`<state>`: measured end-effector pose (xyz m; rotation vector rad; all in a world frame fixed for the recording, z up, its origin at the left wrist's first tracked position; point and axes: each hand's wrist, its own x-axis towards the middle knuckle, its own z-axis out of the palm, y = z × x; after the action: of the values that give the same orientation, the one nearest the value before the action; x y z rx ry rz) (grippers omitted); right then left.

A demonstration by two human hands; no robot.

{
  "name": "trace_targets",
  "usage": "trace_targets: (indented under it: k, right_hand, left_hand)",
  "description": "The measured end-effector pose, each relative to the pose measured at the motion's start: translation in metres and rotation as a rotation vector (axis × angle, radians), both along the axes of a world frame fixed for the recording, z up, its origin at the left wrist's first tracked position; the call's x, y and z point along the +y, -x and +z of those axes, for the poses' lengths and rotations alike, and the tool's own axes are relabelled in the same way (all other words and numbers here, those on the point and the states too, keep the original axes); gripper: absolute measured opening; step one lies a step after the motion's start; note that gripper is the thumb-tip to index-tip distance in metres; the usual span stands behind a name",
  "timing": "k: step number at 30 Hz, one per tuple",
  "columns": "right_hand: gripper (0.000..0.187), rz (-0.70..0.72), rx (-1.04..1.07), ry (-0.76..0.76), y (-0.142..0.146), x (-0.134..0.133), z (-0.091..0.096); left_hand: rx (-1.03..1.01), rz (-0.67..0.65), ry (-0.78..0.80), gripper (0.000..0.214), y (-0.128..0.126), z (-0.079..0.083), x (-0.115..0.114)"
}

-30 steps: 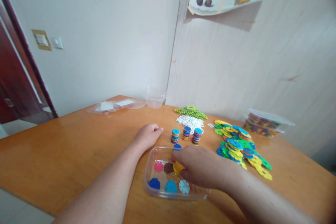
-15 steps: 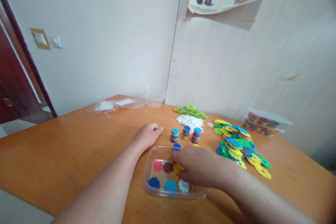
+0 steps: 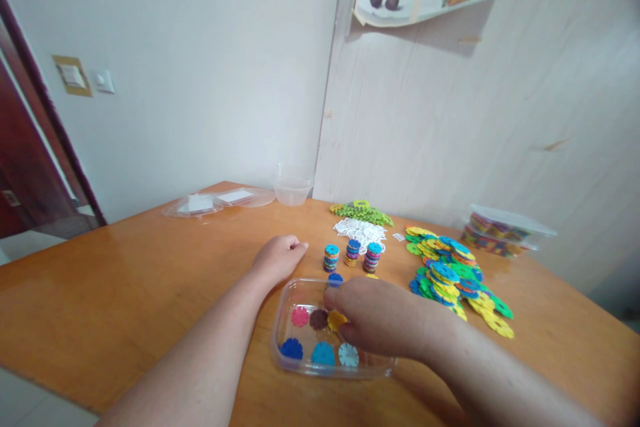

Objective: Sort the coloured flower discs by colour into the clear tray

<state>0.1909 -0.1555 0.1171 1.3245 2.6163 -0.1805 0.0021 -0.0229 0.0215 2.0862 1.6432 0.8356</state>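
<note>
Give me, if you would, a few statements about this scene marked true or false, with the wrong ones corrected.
1. The right hand is over the tub, and the left hand is outside it. True.
2. The brown disc lies between the pink disc and the yellow disc. True.
3. The pink disc lies outside the tub. False: it is inside.
4. The green pile is farther off than the white pile. True.
5. The white pile is in the tub. False: it is on the table.

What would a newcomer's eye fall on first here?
Probably the clear tray at the front centre, with brightly coloured notched discs in it and the right hand over it. Just beyond stand three small multicoloured stacks. To their right sprawls a loose heap of yellow, green and blue discs.
</note>
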Motion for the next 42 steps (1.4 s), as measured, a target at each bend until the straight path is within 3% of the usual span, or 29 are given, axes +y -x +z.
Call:
trace_targets:
  k: [17, 22, 27, 31, 38, 42]
  right_hand:
    - [0.029, -0.026, 0.003, -0.027, -0.003, -0.002, 0.008]
    - [0.026, -0.104, 0.154, -0.117, -0.021, 0.003, 0.021]
    - [0.019, -0.211, 0.16, -0.245, -0.042, 0.013, 0.032]
    - [0.02, -0.29, 0.119, -0.245, -0.06, 0.029, 0.026]
    - [0.039, -0.269, 0.05, -0.068, -0.071, 0.05, 0.005]
    - [0.038, -0.256, 0.021, -0.033, -0.072, 0.056, -0.004]
  left_hand:
    - [-0.001, 0.005, 0.0, 0.042, -0.001, 0.001, -0.001]
    - [-0.005, 0.001, -0.008, 0.043, 0.0, -0.001, 0.0]
    - [-0.035, -0.018, -0.016, 0.045, 0.002, -0.003, 0.002]
    - [-0.073, -0.036, -0.002, 0.046, 0.003, -0.005, 0.002]
    - [-0.076, -0.027, -0.001, 0.046, 0.002, -0.004, 0.0]
    - [-0.06, -0.03, -0.006, 0.046, 0.002, -0.002, 0.0]
